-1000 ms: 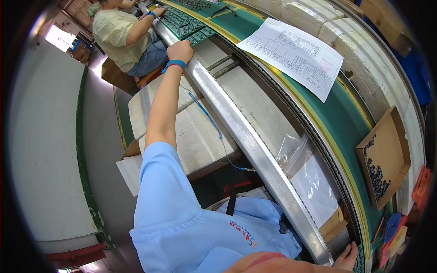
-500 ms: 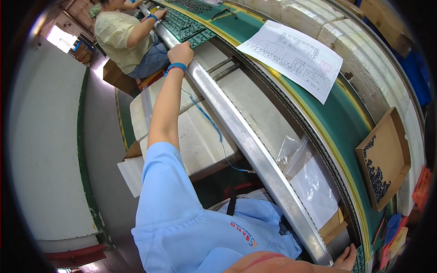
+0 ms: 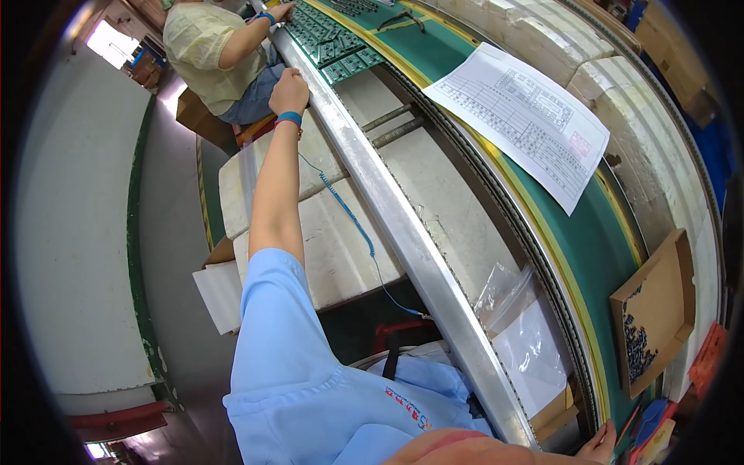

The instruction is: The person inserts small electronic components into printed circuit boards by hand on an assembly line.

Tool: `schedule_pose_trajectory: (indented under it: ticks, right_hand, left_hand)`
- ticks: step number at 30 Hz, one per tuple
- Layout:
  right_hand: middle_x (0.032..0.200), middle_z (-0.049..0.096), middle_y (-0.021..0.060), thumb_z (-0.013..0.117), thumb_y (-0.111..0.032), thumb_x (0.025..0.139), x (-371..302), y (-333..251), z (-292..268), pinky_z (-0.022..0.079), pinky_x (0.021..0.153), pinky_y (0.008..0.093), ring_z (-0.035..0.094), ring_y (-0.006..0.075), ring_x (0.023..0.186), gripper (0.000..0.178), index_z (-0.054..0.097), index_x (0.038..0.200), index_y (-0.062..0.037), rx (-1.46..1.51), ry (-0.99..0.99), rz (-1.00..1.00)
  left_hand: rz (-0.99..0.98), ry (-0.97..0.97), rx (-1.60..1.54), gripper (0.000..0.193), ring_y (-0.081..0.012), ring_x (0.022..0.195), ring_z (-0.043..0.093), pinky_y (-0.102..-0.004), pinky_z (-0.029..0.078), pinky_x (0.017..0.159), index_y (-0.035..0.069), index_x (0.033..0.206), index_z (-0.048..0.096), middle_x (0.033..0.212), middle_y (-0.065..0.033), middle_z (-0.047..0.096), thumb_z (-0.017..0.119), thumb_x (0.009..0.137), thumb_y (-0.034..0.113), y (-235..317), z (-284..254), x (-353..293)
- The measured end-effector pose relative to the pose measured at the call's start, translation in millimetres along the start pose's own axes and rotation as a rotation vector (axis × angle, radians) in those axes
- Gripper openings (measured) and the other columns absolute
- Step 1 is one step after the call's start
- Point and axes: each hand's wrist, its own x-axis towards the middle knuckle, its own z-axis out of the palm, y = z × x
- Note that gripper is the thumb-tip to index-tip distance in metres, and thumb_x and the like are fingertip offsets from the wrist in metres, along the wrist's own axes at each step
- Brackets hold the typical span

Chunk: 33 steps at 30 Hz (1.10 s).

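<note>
My left hand is closed in a fist beside the metal rail, a little short of the green circuit boards; whatever its fingers may hold is hidden. Around that wrist goes a blue strap, and a coiled blue cord hangs down to a clip near the rail. At the lower right my right hand shows only in part, with fingertips at the edge of the green conveyor belt. I cannot make out anything in it.
A printed sheet lies across the belt. Farther right, a shallow cardboard box holds small dark parts. White foam blocks stand below the rail, near clear plastic bags. Beyond my left hand, a co-worker sits reaching toward the boards.
My left hand has drawn slightly left, away from the boards' corner. The green board beside my right hand no longer shows. The whole view has shifted a little.
</note>
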Motion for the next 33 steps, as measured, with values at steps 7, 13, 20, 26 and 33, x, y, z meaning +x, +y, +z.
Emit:
schedule_pose_trajectory:
  ticks: [7,13,20,26,33]
  right_hand:
    - [0.097,0.065,0.0146,0.056,-0.022,0.088,36,-45,-20,0.050,0.075,0.0341,0.063,0.0302,0.084,0.022,0.067,0.098,-0.0052,-0.137,0.157,-0.196]
    - [0.098,0.066,0.0125,0.057,-0.017,0.087,56,-69,-23,0.050,0.075,0.0332,0.064,0.0288,0.085,0.019,0.066,0.100,-0.0060,-0.019,0.124,-0.220]
    - [0.104,0.063,0.0157,0.054,-0.018,0.089,74,-70,-24,0.048,0.082,0.0340,0.061,0.0300,0.094,0.024,0.063,0.107,-0.0048,-0.053,0.008,-0.167]
    - [0.106,0.062,0.0193,0.051,-0.022,0.091,93,-77,-31,0.045,0.086,0.0353,0.058,0.0337,0.100,0.029,0.059,0.112,-0.0033,-0.103,-0.175,-0.078]
    - [0.110,0.059,0.0229,0.048,-0.025,0.092,106,-88,-16,0.045,0.087,0.0373,0.056,0.0361,0.102,0.033,0.055,0.116,-0.0041,-0.151,-0.289,-0.068]
  left_hand:
    - [-0.026,-0.073,-0.090,0.033,-0.0321,0.100,0.059,-0.0413,0.045,0.086,0.021,0.103,0.066,0.106,-0.0119,0.064,0.041,0.080,0.025,-8,9,42]
    - [0.064,-0.061,0.072,0.035,-0.0323,0.098,0.060,-0.0414,0.046,0.085,0.022,0.106,0.065,0.105,-0.0134,0.064,0.042,0.080,0.025,10,20,54]
    - [0.145,0.030,0.211,0.033,-0.0318,0.094,0.062,-0.0431,0.048,0.080,0.021,0.104,0.066,0.100,-0.0139,0.066,0.045,0.080,0.024,11,41,89]
    - [0.193,0.028,0.263,0.031,-0.0328,0.097,0.061,-0.0437,0.048,0.081,0.016,0.099,0.068,0.103,-0.0152,0.065,0.045,0.079,0.022,14,56,119]
    - [0.185,-0.076,0.354,0.033,-0.0331,0.101,0.061,-0.0444,0.047,0.084,0.013,0.105,0.067,0.109,-0.0161,0.063,0.046,0.083,0.023,16,77,154]
